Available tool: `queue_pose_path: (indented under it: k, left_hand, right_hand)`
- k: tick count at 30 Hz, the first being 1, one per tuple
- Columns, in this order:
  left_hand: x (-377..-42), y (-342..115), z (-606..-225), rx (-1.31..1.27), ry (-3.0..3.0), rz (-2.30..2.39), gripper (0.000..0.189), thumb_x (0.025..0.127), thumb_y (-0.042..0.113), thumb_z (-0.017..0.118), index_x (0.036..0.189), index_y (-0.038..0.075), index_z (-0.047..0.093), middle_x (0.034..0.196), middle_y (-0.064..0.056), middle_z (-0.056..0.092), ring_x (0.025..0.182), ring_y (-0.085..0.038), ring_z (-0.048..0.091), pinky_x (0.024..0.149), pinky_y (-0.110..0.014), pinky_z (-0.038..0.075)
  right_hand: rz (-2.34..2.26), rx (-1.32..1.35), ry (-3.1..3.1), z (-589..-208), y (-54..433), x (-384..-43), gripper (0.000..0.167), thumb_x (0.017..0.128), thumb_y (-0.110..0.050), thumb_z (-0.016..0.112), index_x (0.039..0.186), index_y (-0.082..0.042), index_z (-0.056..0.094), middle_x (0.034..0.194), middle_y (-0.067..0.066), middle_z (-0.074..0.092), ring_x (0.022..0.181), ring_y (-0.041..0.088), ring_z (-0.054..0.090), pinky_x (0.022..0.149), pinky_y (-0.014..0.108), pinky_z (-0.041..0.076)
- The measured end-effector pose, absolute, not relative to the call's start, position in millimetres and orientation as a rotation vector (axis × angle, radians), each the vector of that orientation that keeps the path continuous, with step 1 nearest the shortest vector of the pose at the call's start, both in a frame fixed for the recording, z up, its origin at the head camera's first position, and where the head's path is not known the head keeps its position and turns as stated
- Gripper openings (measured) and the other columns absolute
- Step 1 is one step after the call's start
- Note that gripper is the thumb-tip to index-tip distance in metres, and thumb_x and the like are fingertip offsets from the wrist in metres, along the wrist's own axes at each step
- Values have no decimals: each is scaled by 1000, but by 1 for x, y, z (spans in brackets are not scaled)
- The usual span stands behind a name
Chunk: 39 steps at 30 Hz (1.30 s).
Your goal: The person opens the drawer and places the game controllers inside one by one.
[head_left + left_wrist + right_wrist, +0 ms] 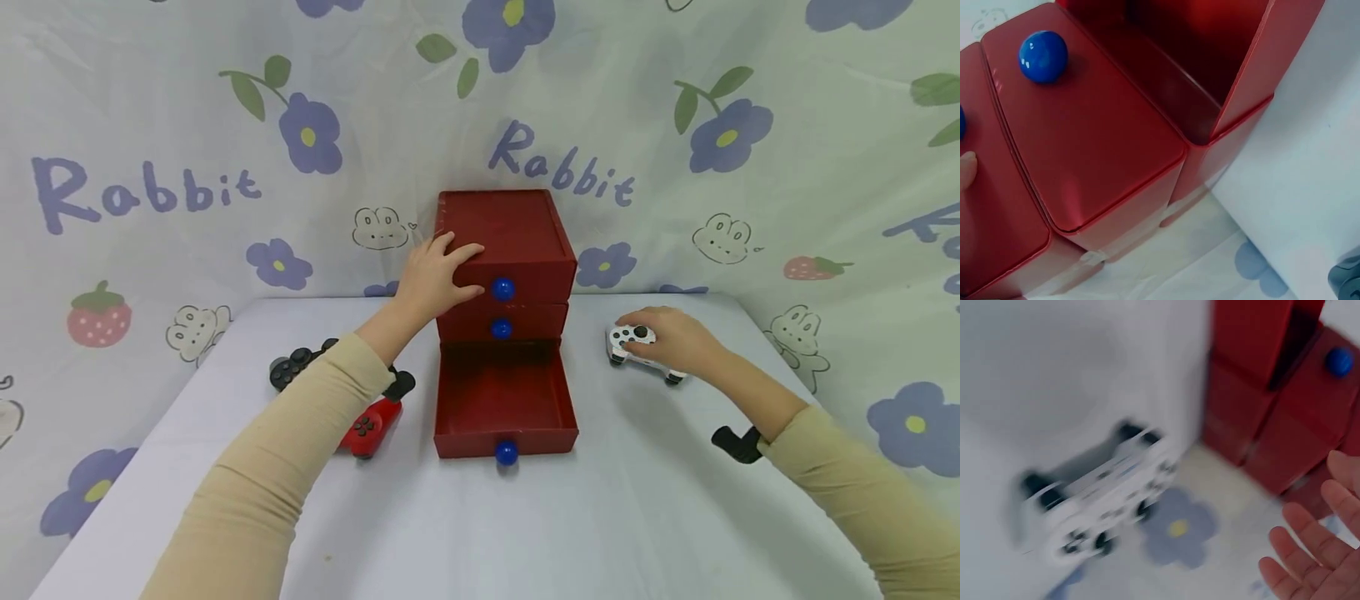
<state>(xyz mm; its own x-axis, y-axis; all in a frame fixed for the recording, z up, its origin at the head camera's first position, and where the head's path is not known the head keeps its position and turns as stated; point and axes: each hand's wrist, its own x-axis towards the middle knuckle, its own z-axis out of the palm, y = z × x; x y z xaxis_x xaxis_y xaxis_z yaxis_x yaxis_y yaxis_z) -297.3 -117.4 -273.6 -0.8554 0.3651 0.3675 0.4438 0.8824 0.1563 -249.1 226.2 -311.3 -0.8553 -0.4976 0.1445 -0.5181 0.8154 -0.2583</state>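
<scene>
A dark red cabinet point(502, 225) with blue knobs stands at the middle of the table, its bottom drawer point(507, 442) pulled out and its upper two drawers closed. My left hand point(438, 277) is at the cabinet's upper left, fingers spread; in the left wrist view, one fingertip point(967, 170) shows against a red drawer front. Right of the cabinet lies a white game controller point(1116, 494) with black grips and sticks. My right hand point(671, 337) is over it in the head view. In the right wrist view its fingers are extended, apart from the controller.
Left of the cabinet, a black game controller point(300, 362) and a red one point(372, 427) lie partly behind my left forearm. A white cloth covers the table point(480, 533). Behind stands a patterned curtain point(375, 150) with flowers and rabbits.
</scene>
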Motion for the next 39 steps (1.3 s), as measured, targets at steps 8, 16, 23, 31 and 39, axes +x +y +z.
queue_pose_path:
  k: [8,16,23,31,39]
  left_hand:
    - [-298,-118,-274,-593,-2731,-335,58,80,40,68,131,22,49,140,-21,37,125,-40,37,103,-52,28]
    - [-297,-117,-275,-590,-2732,-310,58,80,40,67,132,21,49,139,-21,38,124,-40,37,103,-53,28]
    - [-296,-117,-275,-589,-2728,-318,58,80,40,68,132,21,49,139,-21,38,124,-40,37,103,-52,29]
    - [-296,-117,-275,-590,-2720,-334,58,79,39,68,131,21,50,139,-21,38,125,-40,37,104,-52,28]
    - [-295,-116,-273,-591,-2717,-344,57,80,37,69,131,21,50,139,-21,38,125,-40,37,104,-52,28]
  right_hand:
    - [538,684,-3028,-336,279,-280,47,83,-15,64,124,3,51,120,28,53,112,43,47,91,55,38]
    - [664,637,-3078,-383,303,-297,67,81,-22,68,134,6,37,133,34,36,123,50,31,98,61,28]
    - [709,622,-3080,-405,308,-304,70,80,-23,69,134,5,35,134,34,35,123,51,30,99,61,26]
    - [808,586,-3093,-420,310,-308,66,81,-24,68,133,3,36,131,37,37,119,53,35,95,63,30]
    - [897,494,-3124,-423,310,-309,65,82,-24,67,133,0,35,133,36,34,121,51,32,96,63,28]
